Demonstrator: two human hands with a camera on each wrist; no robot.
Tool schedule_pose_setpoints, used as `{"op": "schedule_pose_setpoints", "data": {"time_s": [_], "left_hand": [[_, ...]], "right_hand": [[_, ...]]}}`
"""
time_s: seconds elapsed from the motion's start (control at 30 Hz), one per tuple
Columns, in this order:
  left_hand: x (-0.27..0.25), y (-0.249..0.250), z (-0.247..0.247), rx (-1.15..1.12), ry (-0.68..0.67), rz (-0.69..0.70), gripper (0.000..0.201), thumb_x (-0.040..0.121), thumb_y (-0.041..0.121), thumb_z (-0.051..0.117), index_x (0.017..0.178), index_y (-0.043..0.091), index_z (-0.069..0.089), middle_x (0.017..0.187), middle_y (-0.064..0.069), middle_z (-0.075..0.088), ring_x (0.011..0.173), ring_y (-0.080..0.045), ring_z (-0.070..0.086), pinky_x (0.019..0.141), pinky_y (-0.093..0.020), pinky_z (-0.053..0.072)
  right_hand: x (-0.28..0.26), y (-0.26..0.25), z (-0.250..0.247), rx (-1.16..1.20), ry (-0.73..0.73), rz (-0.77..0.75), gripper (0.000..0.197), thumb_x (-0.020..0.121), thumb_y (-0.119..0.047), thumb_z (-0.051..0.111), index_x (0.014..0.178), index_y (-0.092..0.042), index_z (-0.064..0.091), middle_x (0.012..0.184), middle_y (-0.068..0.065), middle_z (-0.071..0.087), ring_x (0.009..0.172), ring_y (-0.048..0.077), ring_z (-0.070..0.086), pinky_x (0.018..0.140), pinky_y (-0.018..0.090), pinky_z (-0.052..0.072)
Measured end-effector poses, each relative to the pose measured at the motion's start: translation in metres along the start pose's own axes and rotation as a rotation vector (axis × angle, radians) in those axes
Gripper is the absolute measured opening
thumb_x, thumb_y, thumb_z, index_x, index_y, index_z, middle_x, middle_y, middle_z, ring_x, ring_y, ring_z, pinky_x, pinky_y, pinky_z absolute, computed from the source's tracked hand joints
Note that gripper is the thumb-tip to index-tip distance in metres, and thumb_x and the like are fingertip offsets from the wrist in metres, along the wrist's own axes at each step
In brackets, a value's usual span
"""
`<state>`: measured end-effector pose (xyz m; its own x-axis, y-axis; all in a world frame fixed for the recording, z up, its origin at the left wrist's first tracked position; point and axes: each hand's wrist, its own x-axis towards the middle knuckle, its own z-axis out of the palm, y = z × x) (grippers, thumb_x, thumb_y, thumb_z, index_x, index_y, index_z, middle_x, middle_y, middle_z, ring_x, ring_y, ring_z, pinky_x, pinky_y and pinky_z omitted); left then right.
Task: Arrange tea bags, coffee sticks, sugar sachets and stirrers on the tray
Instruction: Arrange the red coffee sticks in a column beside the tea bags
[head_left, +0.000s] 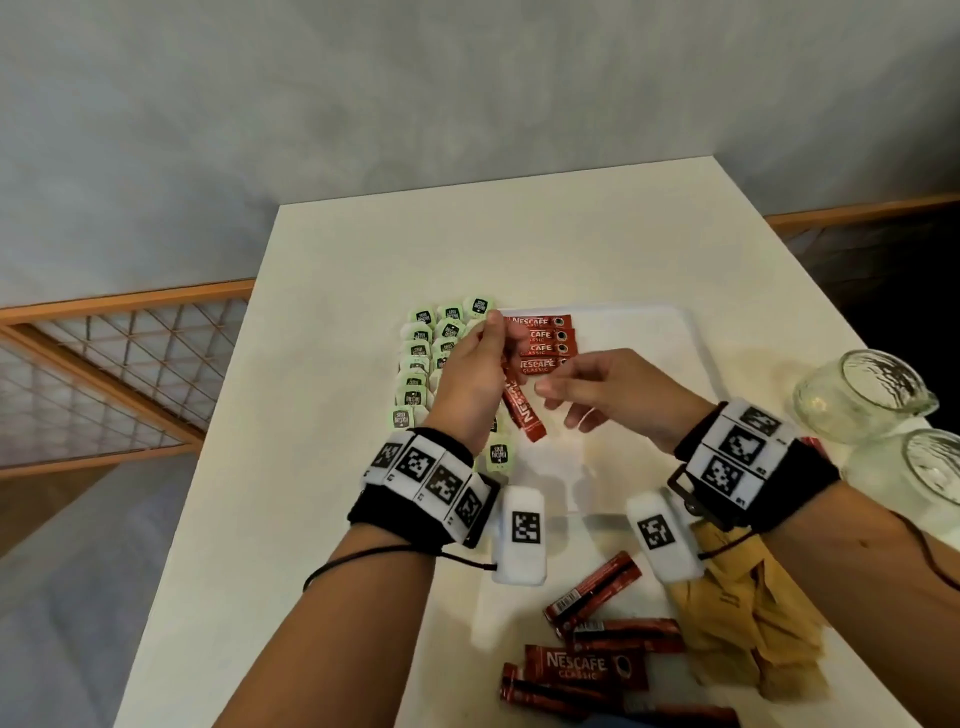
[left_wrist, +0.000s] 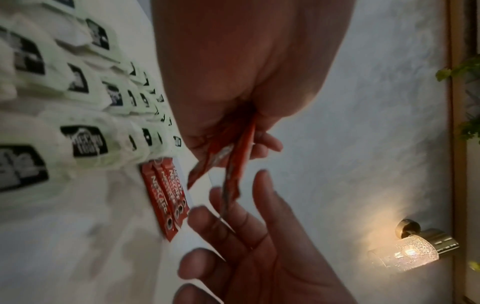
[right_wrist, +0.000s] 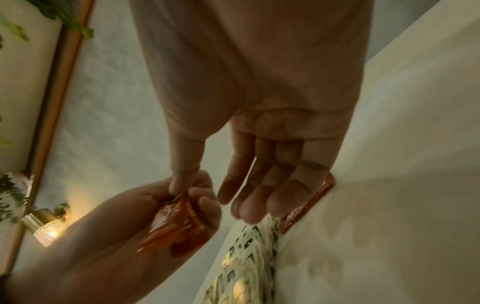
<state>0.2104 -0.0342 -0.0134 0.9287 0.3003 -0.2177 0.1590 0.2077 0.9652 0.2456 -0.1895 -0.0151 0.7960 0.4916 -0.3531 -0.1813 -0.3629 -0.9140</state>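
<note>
A white tray (head_left: 649, 332) lies on the white table. Rows of green-and-white tea bags (head_left: 421, 358) fill its left side. Several red coffee sticks (head_left: 543, 343) lie side by side at its back middle. Above the tray, my left hand (head_left: 488, 338) grips a few more coffee sticks (head_left: 522, 410) that hang down and toward me; the left wrist view shows these held sticks (left_wrist: 233, 164) jutting from the fist. My right hand (head_left: 582, 395) hovers just right of them with fingers (right_wrist: 259, 185) straight and the thumb by the sticks' (right_wrist: 176, 226) top end.
Loose coffee sticks (head_left: 597, 654) lie on the table near its front edge, beside a heap of brown sachets (head_left: 748, 623). Two glass jars (head_left: 862, 395) (head_left: 930, 467) stand at the right edge. A wooden lattice railing (head_left: 119, 364) runs left of the table.
</note>
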Motion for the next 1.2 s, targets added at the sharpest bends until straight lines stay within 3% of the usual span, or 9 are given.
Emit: {"op": "schedule_pose_setpoints", "data": {"time_s": [0.2,0.37,0.47,0.53,0.67,0.8,0.9,1.0,1.2], "left_hand": [[-0.007,-0.003,0.012,0.037,-0.018,0.057,0.042,0.106,0.038,0.029,0.083,0.020,0.059,0.076,0.002,0.061,0.063,-0.009,0.052,0.069,-0.030,0.044],[-0.012,0.005,-0.001,0.112,0.037,0.079,0.041,0.106,0.040,0.029,0.088,0.022,0.061,0.081,-0.003,0.064,0.061,-0.013,0.059,0.057,-0.030,0.046],[-0.014,0.011,-0.015,0.088,0.095,0.033,0.037,0.106,0.036,0.034,0.096,0.015,0.062,0.073,0.002,0.058,0.046,-0.010,0.045,0.043,-0.024,0.036],[-0.019,0.010,-0.021,0.201,0.038,0.003,0.028,0.100,0.036,0.050,0.099,0.014,0.066,0.069,0.009,0.057,0.045,-0.007,0.039,0.040,-0.020,0.031],[-0.038,-0.001,-0.010,0.433,-0.197,0.016,0.021,0.083,0.031,0.075,0.096,0.015,0.073,0.069,0.018,0.068,0.052,0.006,0.054,0.052,-0.007,0.040],[-0.039,-0.008,0.003,0.431,-0.105,0.049,0.017,0.084,0.027,0.074,0.087,0.010,0.075,0.076,0.005,0.069,0.050,0.006,0.048,0.053,-0.010,0.039],[-0.034,-0.012,0.005,0.388,-0.048,0.062,0.022,0.080,0.024,0.079,0.096,0.011,0.072,0.079,0.007,0.068,0.065,0.003,0.057,0.061,-0.010,0.043],[-0.033,-0.014,0.008,0.386,-0.064,0.066,0.023,0.082,0.026,0.076,0.099,0.012,0.072,0.082,0.003,0.068,0.063,0.003,0.055,0.055,-0.006,0.040],[-0.027,-0.012,0.002,0.300,0.037,0.095,0.011,0.088,0.027,0.070,0.086,0.018,0.076,0.085,0.005,0.076,0.069,0.001,0.062,0.068,-0.023,0.044]], "right_hand": [[-0.014,0.002,0.004,0.051,-0.096,0.002,0.017,0.082,-0.014,0.075,0.096,-0.009,0.067,0.079,0.007,0.074,0.060,0.012,0.066,0.063,0.023,0.052],[-0.019,-0.001,-0.006,0.081,-0.047,-0.035,0.016,0.084,-0.008,0.071,0.099,-0.007,0.064,0.071,0.002,0.072,0.057,0.010,0.065,0.060,0.021,0.053],[-0.020,-0.002,-0.015,0.079,-0.010,-0.049,0.018,0.083,-0.009,0.073,0.099,-0.006,0.065,0.073,0.003,0.073,0.055,0.009,0.062,0.059,0.020,0.052],[-0.019,-0.003,-0.018,0.096,0.003,-0.056,0.016,0.083,-0.011,0.073,0.097,-0.008,0.065,0.078,0.007,0.074,0.055,0.010,0.061,0.058,0.020,0.052],[-0.013,-0.004,-0.015,0.191,0.042,-0.049,0.013,0.086,-0.013,0.070,0.093,-0.011,0.059,0.081,0.010,0.072,0.064,0.016,0.063,0.061,0.024,0.051],[-0.007,0.004,-0.005,0.221,0.087,-0.052,0.011,0.087,-0.019,0.070,0.093,-0.014,0.062,0.093,0.008,0.067,0.084,0.018,0.063,0.070,0.027,0.052],[-0.005,0.006,-0.004,0.296,0.071,-0.047,0.008,0.087,-0.023,0.069,0.091,-0.017,0.066,0.093,0.001,0.069,0.088,0.013,0.062,0.077,0.028,0.049],[-0.006,0.004,-0.005,0.341,0.054,-0.047,0.007,0.086,-0.024,0.071,0.089,-0.020,0.066,0.094,-0.001,0.069,0.088,0.012,0.062,0.082,0.030,0.046],[-0.005,0.006,-0.012,0.258,0.115,-0.060,0.019,0.084,-0.022,0.072,0.102,-0.017,0.071,0.096,0.001,0.070,0.090,0.013,0.059,0.079,0.031,0.048]]}}
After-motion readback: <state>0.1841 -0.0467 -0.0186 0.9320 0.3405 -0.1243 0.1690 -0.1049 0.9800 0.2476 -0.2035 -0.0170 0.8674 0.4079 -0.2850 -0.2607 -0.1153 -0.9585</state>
